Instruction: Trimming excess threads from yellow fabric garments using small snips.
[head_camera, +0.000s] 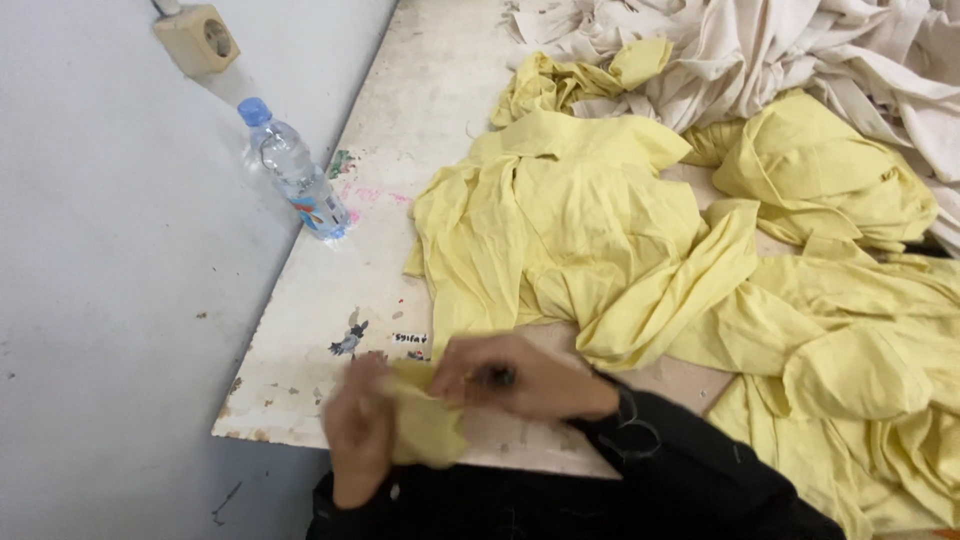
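Observation:
Both my hands are at the near edge of a worn white table, blurred by motion. My left hand grips a small piece of yellow cloth from the left. My right hand pinches the same piece from above, and a small dark thing shows between its fingers; I cannot tell what it is. Black sleeves cover both my forearms. A large heap of yellow fabric lies just beyond my right hand.
A clear plastic water bottle with a blue cap stands at the table's left edge against a pale wall. A wall socket sits above it. Cream fabric is piled at the far right. More yellow cloth covers the right side.

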